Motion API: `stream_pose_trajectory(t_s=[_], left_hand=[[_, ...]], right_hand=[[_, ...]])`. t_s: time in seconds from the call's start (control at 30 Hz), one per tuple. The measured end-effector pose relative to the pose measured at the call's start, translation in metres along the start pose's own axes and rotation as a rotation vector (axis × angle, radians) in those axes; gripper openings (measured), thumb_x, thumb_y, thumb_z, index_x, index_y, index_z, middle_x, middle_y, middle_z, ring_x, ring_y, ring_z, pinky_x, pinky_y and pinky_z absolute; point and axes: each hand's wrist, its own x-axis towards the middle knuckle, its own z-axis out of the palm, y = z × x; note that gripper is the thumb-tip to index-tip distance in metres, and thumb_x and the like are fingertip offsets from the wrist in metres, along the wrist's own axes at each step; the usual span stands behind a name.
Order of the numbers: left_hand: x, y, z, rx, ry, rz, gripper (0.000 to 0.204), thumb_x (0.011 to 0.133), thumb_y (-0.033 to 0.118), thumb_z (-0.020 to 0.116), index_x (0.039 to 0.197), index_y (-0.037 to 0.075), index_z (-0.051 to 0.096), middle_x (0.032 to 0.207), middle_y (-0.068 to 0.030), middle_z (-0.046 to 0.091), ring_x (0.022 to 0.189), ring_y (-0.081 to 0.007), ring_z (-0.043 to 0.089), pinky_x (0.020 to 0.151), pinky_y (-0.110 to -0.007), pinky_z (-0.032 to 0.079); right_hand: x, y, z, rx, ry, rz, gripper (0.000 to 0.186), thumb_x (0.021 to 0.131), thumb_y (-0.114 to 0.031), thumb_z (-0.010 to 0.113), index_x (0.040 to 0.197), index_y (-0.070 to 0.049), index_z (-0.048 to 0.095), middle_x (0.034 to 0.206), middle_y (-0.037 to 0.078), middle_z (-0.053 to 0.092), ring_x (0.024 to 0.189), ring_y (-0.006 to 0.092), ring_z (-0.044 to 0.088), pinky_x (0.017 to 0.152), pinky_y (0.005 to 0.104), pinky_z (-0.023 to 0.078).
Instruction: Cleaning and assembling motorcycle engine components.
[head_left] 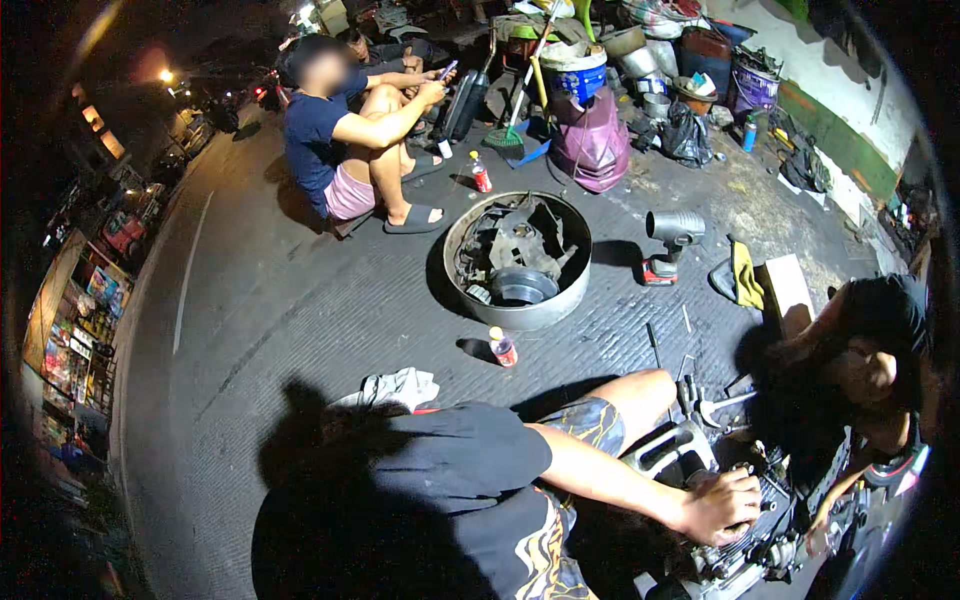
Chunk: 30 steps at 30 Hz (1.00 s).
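Observation:
My left arm reaches right across the lower part of the head view, past my bent knee in patterned shorts. My left hand [722,506] lies on top of a motorcycle engine [768,490], its fingers curled over a part hidden beneath them. Close by, a co-worker [868,370] leans in from the right, with a hand [824,528] at the engine's far side. Metal spanners [722,405] lie just beyond the engine, above my hand. My right hand does not show.
A round metal tub [540,316] holds dark parts. Nearby stand two small bottles [503,348], a cordless power tool [660,268] and a yellow-grey cloth [745,276]. A seated person [330,150] holds a phone. Buckets [580,78] and bags [590,150] crowd the back.

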Motion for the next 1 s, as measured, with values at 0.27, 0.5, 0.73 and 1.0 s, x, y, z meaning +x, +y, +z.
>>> stream_pose_trajectory(t_s=[0.27, 0.5, 0.73, 1.0], left_hand=[[-0.002, -0.002, 0.005, 0.012, -0.008, -0.007, 0.018, 0.074, 0.017, 0.069, 0.084, 0.005, 0.062, 0.091, -0.0109, 0.061, 0.095, -0.0296, 0.056, 0.082, -0.044, 0.043], [-0.003, -0.006, 0.0, 0.002, -0.007, -0.006, 0.016, 0.076, 0.017, 0.069, 0.084, 0.005, 0.062, 0.09, -0.0097, 0.061, 0.095, -0.0291, 0.056, 0.081, -0.044, 0.043], [0.003, -0.001, -0.004, -0.025, -0.003, -0.014, 0.017, 0.077, 0.018, 0.07, 0.085, 0.006, 0.062, 0.09, -0.0095, 0.061, 0.095, -0.029, 0.056, 0.081, -0.043, 0.043], [0.001, -0.002, -0.005, -0.047, 0.006, -0.026, 0.017, 0.076, 0.015, 0.072, 0.087, 0.006, 0.063, 0.091, -0.01, 0.059, 0.095, -0.0284, 0.055, 0.082, -0.042, 0.043]], right_hand=[[-0.053, 0.002, -0.025, 0.004, 0.059, 0.131, 0.025, 0.096, -0.014, 0.059, 0.108, 0.004, 0.072, 0.093, 0.014, 0.074, 0.081, 0.0232, 0.067, 0.074, 0.0379, 0.055], [-0.1, 0.027, -0.037, -0.004, 0.09, 0.234, 0.024, 0.096, -0.011, 0.057, 0.106, 0.005, 0.072, 0.092, 0.014, 0.074, 0.08, 0.0231, 0.067, 0.073, 0.0384, 0.055], [-0.17, 0.093, -0.061, -0.04, 0.108, 0.371, 0.024, 0.096, -0.009, 0.056, 0.105, 0.006, 0.073, 0.092, 0.015, 0.074, 0.079, 0.0229, 0.066, 0.072, 0.0389, 0.055], [-0.159, 0.13, -0.062, 0.355, 0.252, 0.64, 0.029, 0.098, -0.017, 0.056, 0.103, 0.006, 0.073, 0.095, 0.014, 0.074, 0.08, 0.0212, 0.068, 0.068, 0.0358, 0.055]])
